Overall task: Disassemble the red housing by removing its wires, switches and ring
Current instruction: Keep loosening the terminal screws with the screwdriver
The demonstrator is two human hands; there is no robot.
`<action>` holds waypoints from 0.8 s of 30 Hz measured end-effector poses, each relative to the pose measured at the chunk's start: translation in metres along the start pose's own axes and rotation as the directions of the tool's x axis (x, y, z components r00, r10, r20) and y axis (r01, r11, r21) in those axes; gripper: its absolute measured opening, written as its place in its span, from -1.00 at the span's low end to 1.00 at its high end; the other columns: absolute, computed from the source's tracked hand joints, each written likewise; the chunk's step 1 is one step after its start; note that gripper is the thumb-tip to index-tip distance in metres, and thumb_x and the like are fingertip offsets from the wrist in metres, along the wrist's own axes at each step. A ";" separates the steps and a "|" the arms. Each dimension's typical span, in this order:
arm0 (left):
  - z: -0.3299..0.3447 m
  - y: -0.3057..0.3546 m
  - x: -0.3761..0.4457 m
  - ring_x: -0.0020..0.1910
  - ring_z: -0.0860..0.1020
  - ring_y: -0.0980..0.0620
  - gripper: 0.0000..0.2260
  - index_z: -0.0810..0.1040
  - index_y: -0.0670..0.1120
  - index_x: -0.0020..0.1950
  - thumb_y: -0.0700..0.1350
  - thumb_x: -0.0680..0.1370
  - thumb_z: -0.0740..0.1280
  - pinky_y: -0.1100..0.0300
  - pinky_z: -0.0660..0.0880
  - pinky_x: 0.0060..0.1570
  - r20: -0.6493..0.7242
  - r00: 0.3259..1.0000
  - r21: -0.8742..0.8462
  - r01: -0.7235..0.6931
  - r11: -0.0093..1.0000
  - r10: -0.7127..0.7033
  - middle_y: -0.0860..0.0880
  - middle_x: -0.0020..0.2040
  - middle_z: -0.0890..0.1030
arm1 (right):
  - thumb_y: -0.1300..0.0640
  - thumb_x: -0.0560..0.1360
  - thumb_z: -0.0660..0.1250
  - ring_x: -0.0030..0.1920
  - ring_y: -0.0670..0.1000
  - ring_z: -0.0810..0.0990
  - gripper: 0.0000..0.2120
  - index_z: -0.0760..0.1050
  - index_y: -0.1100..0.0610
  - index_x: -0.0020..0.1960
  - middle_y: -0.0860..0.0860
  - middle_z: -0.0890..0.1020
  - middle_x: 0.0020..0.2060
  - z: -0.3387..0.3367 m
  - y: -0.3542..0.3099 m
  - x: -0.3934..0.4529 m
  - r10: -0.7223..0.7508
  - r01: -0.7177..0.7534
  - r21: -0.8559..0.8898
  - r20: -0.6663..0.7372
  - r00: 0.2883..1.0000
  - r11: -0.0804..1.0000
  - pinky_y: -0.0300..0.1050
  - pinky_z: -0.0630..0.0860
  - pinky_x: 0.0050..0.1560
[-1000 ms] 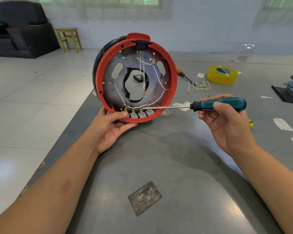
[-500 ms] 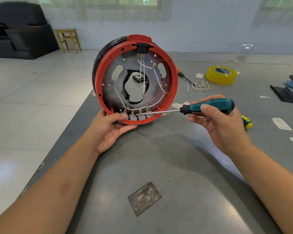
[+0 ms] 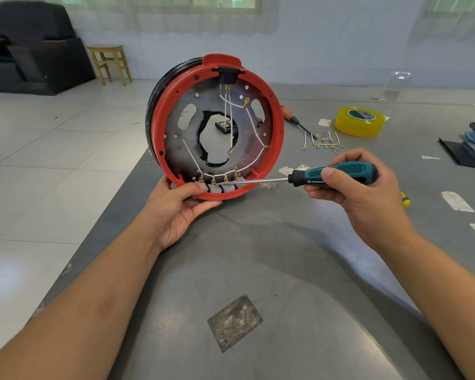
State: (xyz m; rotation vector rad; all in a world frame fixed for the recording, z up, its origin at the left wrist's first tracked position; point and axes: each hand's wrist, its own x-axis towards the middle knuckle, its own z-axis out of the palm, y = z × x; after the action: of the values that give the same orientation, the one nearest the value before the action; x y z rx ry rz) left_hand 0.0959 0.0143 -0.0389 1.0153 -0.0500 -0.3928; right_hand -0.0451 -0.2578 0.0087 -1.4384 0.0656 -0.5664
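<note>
The round red housing stands on edge on the grey table, its open side facing me. Inside it, white wires with brass terminals run over a grey metal plate to a row of grey switches at the bottom and a black socket at the top. A black ring sits behind the red rim. My left hand grips the housing's lower edge, thumb on the switches. My right hand holds a teal-handled screwdriver, whose tip touches a terminal at the switches.
Loose removed wires lie right of the housing beside an orange-handled screwdriver and a yellow tape roll. Black and blue parts sit at the table's right edge. The table's left edge runs past my left forearm. A rough grey patch marks the tabletop near me.
My right hand has shifted the screwdriver left, so its tip moved further along the switch row. The housing and my left hand have stayed put.
</note>
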 end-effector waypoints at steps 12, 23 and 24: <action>-0.003 0.000 0.001 0.24 0.64 -0.39 -0.48 0.37 -0.23 0.50 -0.50 0.56 0.32 -0.20 0.68 0.07 0.056 0.998 0.028 0.013 1.000 -0.014 -0.45 0.33 0.56 | 0.27 0.52 0.44 -0.14 0.30 0.74 -0.88 0.69 0.09 -0.13 0.22 0.73 -0.12 0.002 0.011 -0.004 0.092 -0.082 0.115 -0.085 0.992 0.990 -0.09 0.68 -0.17; -0.004 0.002 0.001 0.21 0.68 -0.33 -0.49 0.38 -0.23 0.50 -0.49 0.57 0.31 -0.14 0.69 0.04 0.088 0.996 0.039 0.008 0.999 -0.011 -0.34 0.26 0.66 | 0.27 0.53 0.43 -0.16 0.24 0.74 -0.92 0.69 0.17 -0.12 0.26 0.72 -0.12 0.004 0.024 -0.002 0.125 -0.103 0.210 -0.094 0.988 0.972 -0.11 0.68 -0.17; -0.004 0.002 0.001 0.21 0.68 -0.33 -0.49 0.38 -0.23 0.50 -0.49 0.57 0.31 -0.14 0.69 0.04 0.086 0.996 0.037 0.007 0.999 -0.010 -0.34 0.26 0.66 | 0.27 0.53 0.42 -0.16 0.25 0.74 -0.89 0.70 0.15 -0.13 0.25 0.72 -0.12 0.003 0.025 -0.001 0.118 -0.096 0.202 -0.097 0.988 0.975 -0.11 0.68 -0.17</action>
State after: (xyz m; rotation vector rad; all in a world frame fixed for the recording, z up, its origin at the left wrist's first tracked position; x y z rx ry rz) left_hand 0.0979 0.0178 -0.0394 1.0348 -0.1312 -0.4452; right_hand -0.0370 -0.2535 -0.0145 -1.2035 0.1683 -0.5466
